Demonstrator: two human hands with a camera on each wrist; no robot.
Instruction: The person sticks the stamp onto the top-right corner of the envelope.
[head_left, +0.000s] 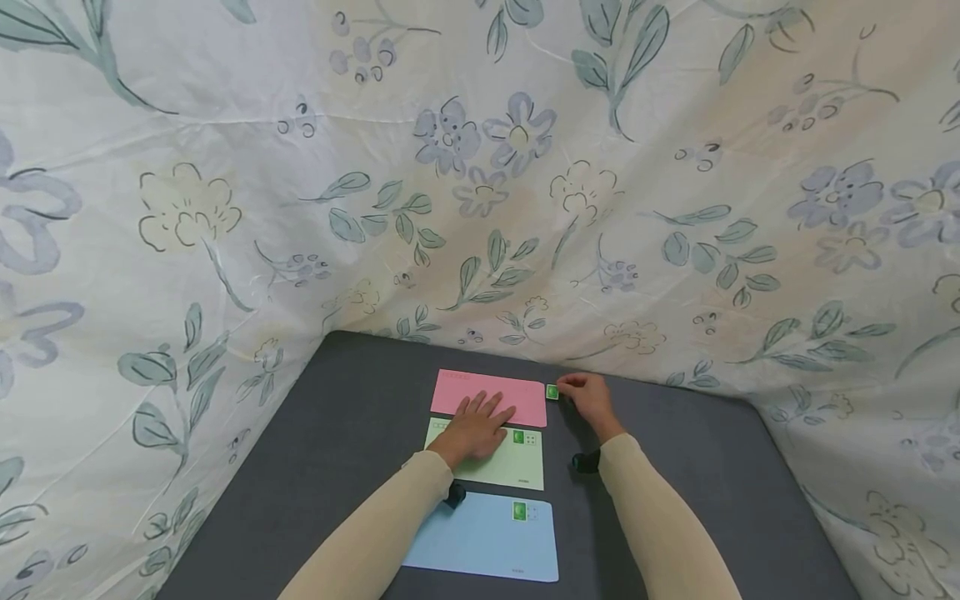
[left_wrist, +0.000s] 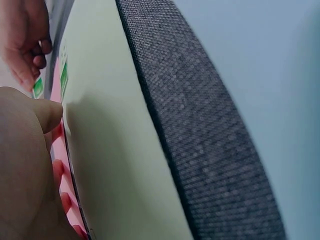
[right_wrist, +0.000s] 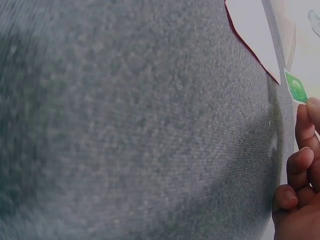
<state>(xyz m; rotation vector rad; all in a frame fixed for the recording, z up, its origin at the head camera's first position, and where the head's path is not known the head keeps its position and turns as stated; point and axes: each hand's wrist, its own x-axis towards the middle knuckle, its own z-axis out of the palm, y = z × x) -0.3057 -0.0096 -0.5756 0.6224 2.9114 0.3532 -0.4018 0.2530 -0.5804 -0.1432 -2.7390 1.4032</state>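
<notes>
My right hand (head_left: 588, 398) pinches a small green postage stamp (head_left: 552, 392) with a white border by its edge, between thumb and forefinger. The stamp hangs just past the right end of a pink envelope (head_left: 517, 404). With fingers spread, my left hand (head_left: 474, 429) rests across the pink envelope and the upper part of a pale green envelope (head_left: 502, 467) below it. A green stamp (head_left: 518, 437) sits near the upper right corner of the pale green envelope. In the right wrist view, the held stamp (right_wrist: 297, 88) is apart from the envelope corner (right_wrist: 255, 40).
Nearest me lies a light blue envelope (head_left: 487, 537), partly under my left forearm, with a green stamp (head_left: 519, 511) at its upper right. All three envelopes lie in a column on a dark grey table (head_left: 360, 425). A floral cloth (head_left: 525, 275) hangs behind and beside the table.
</notes>
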